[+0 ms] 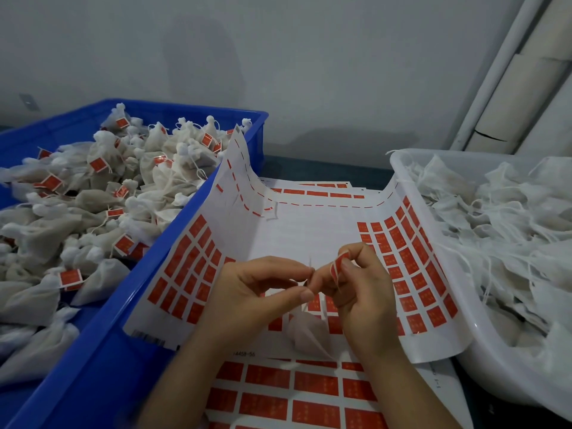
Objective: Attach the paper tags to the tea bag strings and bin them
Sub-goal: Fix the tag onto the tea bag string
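left arm: i see the forearm run up from the bottom edge, angled to the right; the left hand (pixel 257 292) sits over the middle of the sticker sheet, its back toward the camera
left fingers: curled in; thumb and forefinger pressed tip to tip, pinching what reads to me as the thin white string (pixel 310 262); a short end of it stands up just above the pinch
right arm: the forearm runs up from the lower right, wrist bent inward; the right hand (pixel 365 292) meets the left one fingertip to fingertip
right fingers: curled; thumb and forefinger hold a red tag (pixel 336 267), which bends over the fingertip; the other fingers are tucked below
tea bag: the one in work (pixel 305 334) lies on the sheet directly beneath both hands, white and gathered; i cannot tell how the string runs down to it
sticker sheet: white backing (pixel 309 230) with rows of red tags down both sides, bare in the middle; its left edge curls up against the blue bin, its right edge climbs the white tub
lower sheet: a second one (pixel 309 385) lies beneath it, nearer the camera, with full rows of red tags
blue bin: left of the sheet (pixel 148 267); heaped with tagged tea bags (pixel 93 193)
white tub: right of the sheet (pixel 464 305); filled with untagged tea bags (pixel 495 218) and loose strings
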`<act>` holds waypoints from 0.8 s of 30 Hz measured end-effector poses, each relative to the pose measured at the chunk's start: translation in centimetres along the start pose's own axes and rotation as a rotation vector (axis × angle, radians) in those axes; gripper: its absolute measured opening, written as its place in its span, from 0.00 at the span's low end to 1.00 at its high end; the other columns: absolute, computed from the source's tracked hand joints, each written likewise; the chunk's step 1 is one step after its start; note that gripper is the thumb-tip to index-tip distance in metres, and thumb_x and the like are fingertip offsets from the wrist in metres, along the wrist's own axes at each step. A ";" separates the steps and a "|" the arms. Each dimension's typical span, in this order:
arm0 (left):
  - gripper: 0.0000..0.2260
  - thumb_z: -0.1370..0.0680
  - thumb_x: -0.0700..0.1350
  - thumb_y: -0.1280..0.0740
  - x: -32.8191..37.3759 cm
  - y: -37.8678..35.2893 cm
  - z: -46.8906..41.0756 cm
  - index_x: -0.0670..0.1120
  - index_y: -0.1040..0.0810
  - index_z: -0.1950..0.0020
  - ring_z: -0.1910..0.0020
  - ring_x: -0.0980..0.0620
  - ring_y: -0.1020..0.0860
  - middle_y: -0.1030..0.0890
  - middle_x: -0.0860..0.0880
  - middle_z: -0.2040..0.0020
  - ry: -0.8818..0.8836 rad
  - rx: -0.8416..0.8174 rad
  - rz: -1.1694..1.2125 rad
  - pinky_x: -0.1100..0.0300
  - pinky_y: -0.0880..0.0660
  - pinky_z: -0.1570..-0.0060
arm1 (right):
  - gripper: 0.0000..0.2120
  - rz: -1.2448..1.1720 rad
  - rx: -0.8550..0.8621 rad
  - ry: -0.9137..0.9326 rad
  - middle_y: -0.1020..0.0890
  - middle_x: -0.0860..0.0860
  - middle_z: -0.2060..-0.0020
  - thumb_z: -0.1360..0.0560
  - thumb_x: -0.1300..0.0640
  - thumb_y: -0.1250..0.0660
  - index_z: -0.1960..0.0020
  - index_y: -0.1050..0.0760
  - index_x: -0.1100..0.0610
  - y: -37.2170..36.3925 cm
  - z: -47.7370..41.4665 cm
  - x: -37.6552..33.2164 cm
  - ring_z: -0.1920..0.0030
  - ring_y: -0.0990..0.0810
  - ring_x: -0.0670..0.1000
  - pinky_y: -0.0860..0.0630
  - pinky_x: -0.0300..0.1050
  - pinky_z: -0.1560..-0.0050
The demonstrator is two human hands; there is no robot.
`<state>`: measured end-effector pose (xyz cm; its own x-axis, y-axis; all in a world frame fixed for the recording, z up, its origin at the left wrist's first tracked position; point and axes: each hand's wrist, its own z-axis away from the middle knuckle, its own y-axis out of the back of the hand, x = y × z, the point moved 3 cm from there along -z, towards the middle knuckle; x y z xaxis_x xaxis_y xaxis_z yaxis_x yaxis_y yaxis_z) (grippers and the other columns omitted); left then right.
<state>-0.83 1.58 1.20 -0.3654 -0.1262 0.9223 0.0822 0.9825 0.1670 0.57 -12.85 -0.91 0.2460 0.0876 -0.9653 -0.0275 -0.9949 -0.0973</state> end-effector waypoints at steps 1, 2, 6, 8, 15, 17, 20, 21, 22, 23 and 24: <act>0.09 0.34 0.45 0.29 0.0 0.0 0.0 0.53 0.17 0.55 0.56 0.54 0.17 0.15 0.55 0.57 -0.003 0.012 0.012 0.67 0.22 0.58 | 0.05 0.009 -0.003 0.003 0.24 0.58 0.63 0.25 0.56 0.39 0.59 0.29 0.54 0.0 0.0 0.0 0.57 0.22 0.61 0.19 0.46 0.54; 0.09 0.34 0.45 0.29 0.0 0.1 0.0 0.53 0.17 0.56 0.57 0.54 0.17 0.15 0.54 0.58 -0.002 0.024 0.028 0.66 0.22 0.59 | 0.05 0.013 -0.009 0.004 0.24 0.57 0.63 0.27 0.54 0.41 0.59 0.29 0.54 -0.1 0.1 0.0 0.58 0.22 0.60 0.19 0.44 0.54; 0.06 0.35 0.47 0.29 -0.1 0.3 0.0 0.54 0.15 0.61 0.62 0.51 0.17 0.15 0.50 0.62 0.022 0.073 0.125 0.65 0.21 0.62 | 0.07 0.015 -0.047 0.021 0.24 0.54 0.66 0.29 0.54 0.43 0.60 0.29 0.57 -0.3 0.3 -0.1 0.62 0.23 0.55 0.19 0.43 0.58; 0.06 0.36 0.45 0.29 -0.2 0.3 0.0 0.53 0.15 0.61 0.63 0.50 0.17 0.15 0.49 0.63 0.025 0.088 0.140 0.64 0.21 0.63 | 0.06 0.025 -0.053 0.041 0.24 0.45 0.69 0.29 0.55 0.43 0.60 0.30 0.56 -0.4 0.3 -0.2 0.66 0.23 0.45 0.23 0.35 0.64; 0.07 0.33 0.39 0.31 0.0 0.4 0.0 0.51 0.17 0.62 0.64 0.57 0.18 0.16 0.54 0.64 -0.013 0.168 0.098 0.70 0.23 0.64 | 0.06 -0.015 -0.074 0.007 0.22 0.46 0.68 0.31 0.54 0.40 0.59 0.28 0.56 -0.5 0.2 0.0 0.63 0.20 0.48 0.21 0.40 0.59; 0.08 0.33 0.38 0.30 -0.1 0.5 0.0 0.52 0.18 0.61 0.63 0.58 0.18 0.16 0.55 0.64 0.011 0.185 0.083 0.70 0.24 0.64 | 0.07 -0.028 -0.086 -0.006 0.21 0.49 0.66 0.31 0.54 0.39 0.58 0.27 0.58 -0.5 0.1 0.0 0.60 0.19 0.53 0.19 0.46 0.56; 0.10 0.30 0.35 0.31 -0.4 0.5 0.0 0.51 0.18 0.59 0.62 0.57 0.17 0.16 0.55 0.63 0.037 0.191 0.076 0.70 0.23 0.63 | 0.09 -0.025 -0.104 -0.023 0.20 0.49 0.66 0.30 0.54 0.36 0.58 0.27 0.60 -0.6 0.0 -0.1 0.61 0.19 0.52 0.20 0.46 0.56; 0.10 0.29 0.34 0.32 -0.4 0.5 0.0 0.50 0.19 0.59 0.62 0.57 0.17 0.16 0.55 0.63 0.035 0.189 0.072 0.70 0.23 0.63 | 0.09 -0.028 -0.110 -0.025 0.20 0.47 0.67 0.30 0.53 0.34 0.58 0.27 0.59 -0.6 -0.1 -0.2 0.62 0.19 0.51 0.20 0.45 0.58; 0.12 0.28 0.33 0.33 -0.4 0.5 -0.1 0.50 0.18 0.60 0.62 0.57 0.18 0.16 0.56 0.63 0.031 0.191 0.061 0.70 0.23 0.63 | 0.09 -0.029 -0.113 -0.024 0.20 0.46 0.67 0.29 0.53 0.33 0.58 0.27 0.59 -0.6 -0.1 -0.2 0.63 0.19 0.49 0.21 0.43 0.59; 0.14 0.28 0.30 0.34 -0.4 0.6 -0.1 0.50 0.18 0.61 0.61 0.57 0.18 0.16 0.56 0.62 0.031 0.194 0.053 0.70 0.23 0.62 | 0.08 -0.027 -0.112 -0.022 0.20 0.45 0.68 0.30 0.53 0.34 0.59 0.27 0.59 -0.7 -0.1 -0.2 0.63 0.19 0.49 0.21 0.41 0.60; 0.16 0.27 0.29 0.35 -0.5 0.6 -0.1 0.49 0.18 0.61 0.61 0.57 0.18 0.16 0.56 0.62 0.033 0.198 0.046 0.70 0.23 0.62 | 0.08 -0.028 -0.105 -0.020 0.19 0.45 0.68 0.31 0.53 0.35 0.59 0.27 0.58 -0.6 -0.1 -0.2 0.63 0.19 0.48 0.21 0.40 0.61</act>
<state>-0.47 2.26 0.89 -0.3345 -0.0819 0.9388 -0.0872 0.9946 0.0557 0.66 -12.24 -0.61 0.2255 0.1151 -0.9674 0.0808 -0.9918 -0.0991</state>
